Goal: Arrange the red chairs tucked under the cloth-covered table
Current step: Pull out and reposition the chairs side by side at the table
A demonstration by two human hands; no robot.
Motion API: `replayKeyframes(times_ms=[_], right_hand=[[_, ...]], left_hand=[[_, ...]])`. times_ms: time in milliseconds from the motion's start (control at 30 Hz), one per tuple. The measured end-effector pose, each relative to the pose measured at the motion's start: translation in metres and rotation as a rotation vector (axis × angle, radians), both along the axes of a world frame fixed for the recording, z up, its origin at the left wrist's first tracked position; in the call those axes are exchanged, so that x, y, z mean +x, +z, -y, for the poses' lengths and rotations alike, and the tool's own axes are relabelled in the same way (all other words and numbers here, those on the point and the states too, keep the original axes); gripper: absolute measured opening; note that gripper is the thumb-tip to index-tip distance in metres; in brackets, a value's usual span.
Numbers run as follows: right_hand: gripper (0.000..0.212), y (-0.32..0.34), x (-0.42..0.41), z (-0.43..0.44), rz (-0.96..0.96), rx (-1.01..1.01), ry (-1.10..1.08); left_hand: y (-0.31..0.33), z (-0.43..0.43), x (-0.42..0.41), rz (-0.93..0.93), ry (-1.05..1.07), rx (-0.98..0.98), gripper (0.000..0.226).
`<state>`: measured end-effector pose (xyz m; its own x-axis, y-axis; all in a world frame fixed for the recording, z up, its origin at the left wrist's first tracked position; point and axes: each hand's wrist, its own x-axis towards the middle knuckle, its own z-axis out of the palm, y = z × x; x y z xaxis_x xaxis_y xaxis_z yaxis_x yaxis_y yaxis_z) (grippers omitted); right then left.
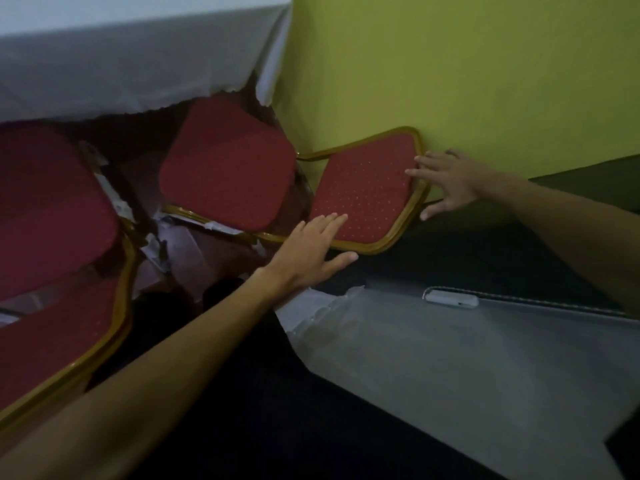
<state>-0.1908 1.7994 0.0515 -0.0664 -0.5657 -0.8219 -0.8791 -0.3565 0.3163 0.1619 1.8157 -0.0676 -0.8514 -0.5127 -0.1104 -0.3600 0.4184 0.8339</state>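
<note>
One head camera, tilted and looking steeply down from close above a red chair point(363, 192) against the green wall point(485, 64), cloth-covered worktop point(121, 64) at upper left

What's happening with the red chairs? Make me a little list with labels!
place: beside a green wall
table: covered with a white cloth
near chair: red seat partly under the cloth's edge
chair back: red, dotted, gold-framed
left hand: open, at the chair back's lower edge
right hand: open, at its other edge by the wall
second chair: red, to the left
</note>
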Motion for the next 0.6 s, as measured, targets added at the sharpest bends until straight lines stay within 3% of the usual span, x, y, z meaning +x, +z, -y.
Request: replayKeyframes(times_ms=[133, 367, 600], right_hand=[[0.128, -0.018, -0.046, 0.028, -0.056, 0.120, 0.080], [0.105, -0.052, -0.090, 0.066, -0.050, 0.237, 0.296], [0.095, -0.067, -0.110, 0.078, 0.089, 0.271, 0.423]], left_hand=[[-0.016, -0.010, -0.074, -0.009, -0.006, 0.099, 0.083], [-0.037, -0.020, -0.168, 0.039, 0.002, 0.326, 0.084], [-0.053, -0.030, -0.211, 0.184, 0.038, 0.453, 0.082]])
